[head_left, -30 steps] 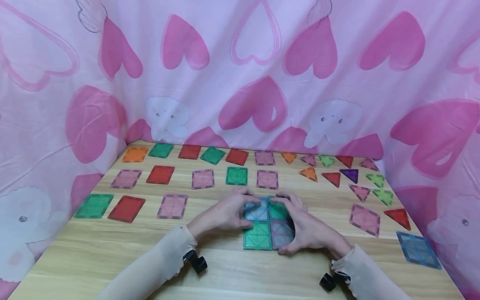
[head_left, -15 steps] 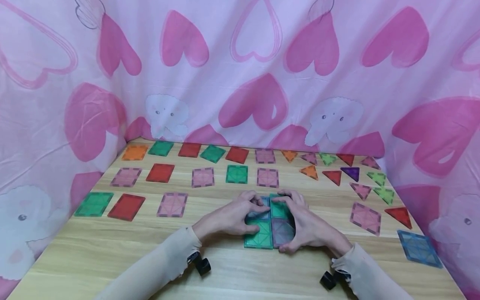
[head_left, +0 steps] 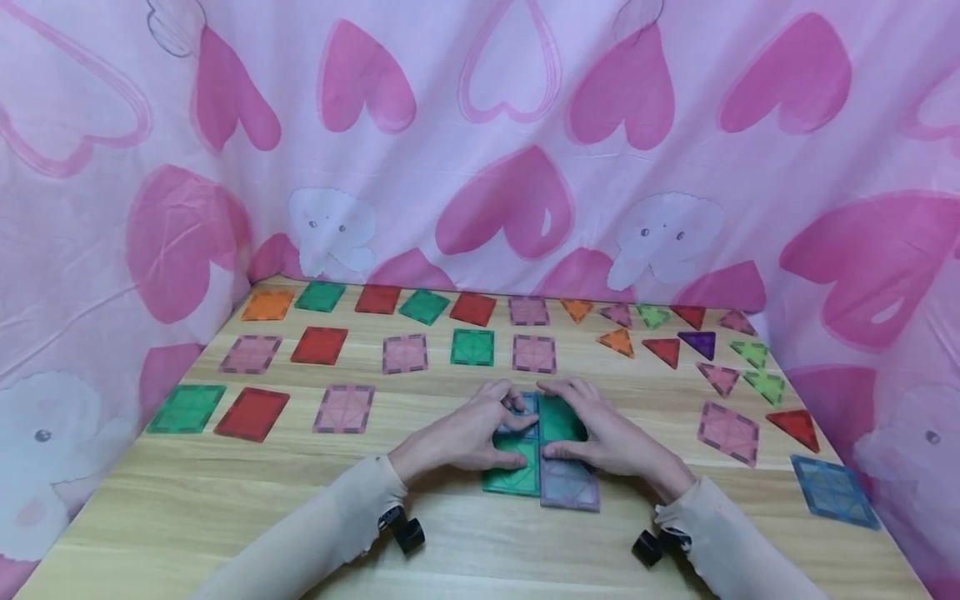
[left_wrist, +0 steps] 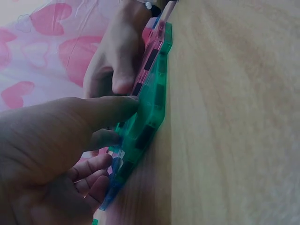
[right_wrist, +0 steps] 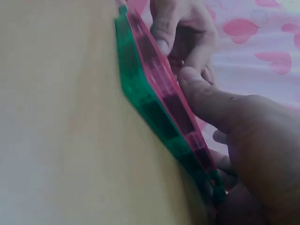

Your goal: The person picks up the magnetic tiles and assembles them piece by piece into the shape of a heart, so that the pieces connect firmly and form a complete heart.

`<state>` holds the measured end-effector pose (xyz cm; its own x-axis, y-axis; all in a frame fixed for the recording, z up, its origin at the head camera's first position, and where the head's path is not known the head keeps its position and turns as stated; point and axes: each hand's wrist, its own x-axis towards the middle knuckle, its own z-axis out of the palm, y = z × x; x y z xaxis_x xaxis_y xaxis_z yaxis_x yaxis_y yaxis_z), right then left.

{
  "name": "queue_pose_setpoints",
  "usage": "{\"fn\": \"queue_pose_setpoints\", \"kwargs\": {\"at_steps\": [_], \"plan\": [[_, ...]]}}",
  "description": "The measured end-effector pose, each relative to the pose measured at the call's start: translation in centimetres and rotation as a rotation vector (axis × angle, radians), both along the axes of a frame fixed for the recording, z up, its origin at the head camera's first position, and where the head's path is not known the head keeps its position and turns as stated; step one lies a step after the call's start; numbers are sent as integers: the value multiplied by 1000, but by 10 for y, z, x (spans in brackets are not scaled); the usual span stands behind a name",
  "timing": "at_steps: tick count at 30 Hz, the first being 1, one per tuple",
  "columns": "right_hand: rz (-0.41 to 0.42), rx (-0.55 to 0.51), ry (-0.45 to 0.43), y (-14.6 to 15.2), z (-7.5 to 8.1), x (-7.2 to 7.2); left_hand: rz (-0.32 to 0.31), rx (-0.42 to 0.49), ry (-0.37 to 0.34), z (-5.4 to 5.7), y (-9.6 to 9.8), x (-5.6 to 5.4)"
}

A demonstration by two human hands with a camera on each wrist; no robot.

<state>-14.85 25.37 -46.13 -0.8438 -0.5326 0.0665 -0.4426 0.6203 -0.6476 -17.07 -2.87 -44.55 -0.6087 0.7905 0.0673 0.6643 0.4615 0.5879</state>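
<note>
Before me on the table lies a two-by-two block of translucent magnetic tiles: a blue tile [head_left: 529,406] far left, a green one [head_left: 558,423] far right, another green tile [head_left: 517,478] near left and a greyish-purple one [head_left: 570,492] near right. My left hand [head_left: 468,429] grips the left side, its thumb on the near green tile and its fingers by the blue one. From the right, my right hand [head_left: 615,429] holds the block with its thumb on top near the middle seam. A pink layer [right_wrist: 176,110] over a green layer [right_wrist: 157,115] shows in the right wrist view.
Rows of square tiles, such as a pink one [head_left: 343,408] and a red one [head_left: 252,414], lie behind and left. Several triangles, including a purple one [head_left: 697,344], lie back right. A blue tile [head_left: 834,492] sits by the right edge. A heart-patterned curtain [head_left: 502,200] encloses the table.
My left hand has shifted right over the block, covering more of the blue tile. My right thumb has moved from the near edge onto the top, and the near-right tile now sits slightly closer to me.
</note>
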Motion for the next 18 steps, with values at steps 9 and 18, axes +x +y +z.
{"fn": "queue_pose_setpoints", "kwargs": {"at_steps": [9, 18], "plan": [[-3, 33, -6, -6, 0, -18, 16, 2, 33, 0, 1, -3], [-65, 102, -97, -18, 17, -27, 41, 1, 30, -1, 3, -3]]}}
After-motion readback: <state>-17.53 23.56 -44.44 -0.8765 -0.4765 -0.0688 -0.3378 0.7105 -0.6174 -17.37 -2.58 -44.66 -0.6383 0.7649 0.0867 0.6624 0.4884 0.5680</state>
